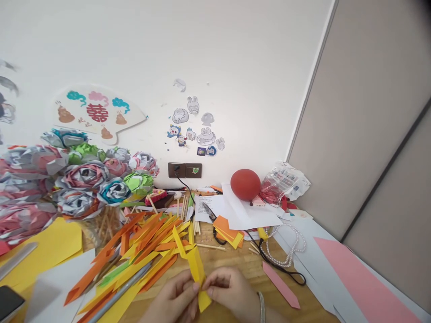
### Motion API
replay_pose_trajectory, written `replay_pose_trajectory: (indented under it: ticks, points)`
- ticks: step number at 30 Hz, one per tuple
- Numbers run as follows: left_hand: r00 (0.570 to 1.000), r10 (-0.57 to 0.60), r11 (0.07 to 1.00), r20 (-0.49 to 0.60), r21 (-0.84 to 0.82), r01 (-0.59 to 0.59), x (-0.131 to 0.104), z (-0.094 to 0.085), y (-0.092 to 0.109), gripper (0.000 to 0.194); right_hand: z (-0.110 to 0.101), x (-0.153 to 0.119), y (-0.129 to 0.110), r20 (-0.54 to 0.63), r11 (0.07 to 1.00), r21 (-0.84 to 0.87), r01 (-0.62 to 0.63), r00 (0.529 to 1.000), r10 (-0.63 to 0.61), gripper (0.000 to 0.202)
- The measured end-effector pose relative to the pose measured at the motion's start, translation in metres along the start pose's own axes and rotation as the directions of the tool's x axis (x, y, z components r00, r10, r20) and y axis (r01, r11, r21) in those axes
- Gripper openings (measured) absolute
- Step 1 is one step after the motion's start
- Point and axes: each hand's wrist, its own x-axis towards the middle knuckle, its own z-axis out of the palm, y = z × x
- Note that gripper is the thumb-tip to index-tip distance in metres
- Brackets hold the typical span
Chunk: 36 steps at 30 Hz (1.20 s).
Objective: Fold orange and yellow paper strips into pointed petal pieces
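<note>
Both my hands meet low in the middle of the view around a folded yellow paper strip (197,269). My left hand (175,300) pinches its left side and my right hand (232,294), with a bead bracelet on the wrist, pinches its right side. The strip's upper end sticks up and away from my fingers. Just beyond lies a heap of folded orange and yellow paper strips (144,251) on the wooden table (232,260).
Paper roses (81,179) stand at the left. A red balloon (245,184), scissors (211,215), white sheets, a pearl string (289,251), a black cable and pink paper (357,282) lie to the right. A wall socket (184,170) sits behind. A phone (8,303) is at far left.
</note>
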Motion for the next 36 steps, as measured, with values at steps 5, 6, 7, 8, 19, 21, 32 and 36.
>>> replay_pose_trajectory:
  ticks: [5,6,7,8,19,21,32,36]
  points:
    - [0.984,-0.087,0.996,-0.153,-0.035,0.083,-0.002,0.001,0.009,0.051,0.003,-0.007,-0.003,0.056,0.979,-0.197,0.056,0.997,-0.045,0.026]
    - [0.982,-0.100,0.995,-0.158,-0.022,0.097,-0.002,0.001,0.010,0.051,0.003,-0.008,-0.005,0.073,0.949,-0.302,0.087,0.995,-0.068,0.027]
    - [0.981,-0.104,0.994,-0.164,0.004,0.106,-0.002,0.001,0.010,0.050,0.002,-0.009,-0.006,0.100,0.897,-0.423,0.127,0.991,-0.093,0.028]
    - [0.980,-0.101,0.993,-0.170,0.040,0.110,-0.002,0.000,0.009,0.050,0.002,-0.010,-0.007,0.141,0.818,-0.547,0.178,0.983,-0.120,0.029]
    - [0.980,0.005,0.930,-0.199,0.361,0.069,-0.005,-0.003,0.013,0.033,-0.001,-0.010,0.001,0.339,0.196,-0.897,0.396,0.901,-0.270,0.011]
    - [0.973,0.156,0.825,-0.168,0.564,-0.035,-0.007,-0.007,0.020,0.023,-0.002,-0.010,-0.001,0.362,0.174,-0.891,0.418,0.889,-0.281,0.010]
    - [0.901,0.380,0.452,0.211,0.807,-0.380,-0.004,-0.026,0.023,0.024,0.003,-0.011,-0.006,0.250,0.313,-0.893,0.323,0.935,-0.251,0.022]
    - [0.869,0.405,0.405,0.284,0.796,-0.449,-0.005,-0.025,0.025,0.024,0.000,-0.009,-0.004,0.285,0.344,-0.864,0.367,0.921,-0.266,0.010]
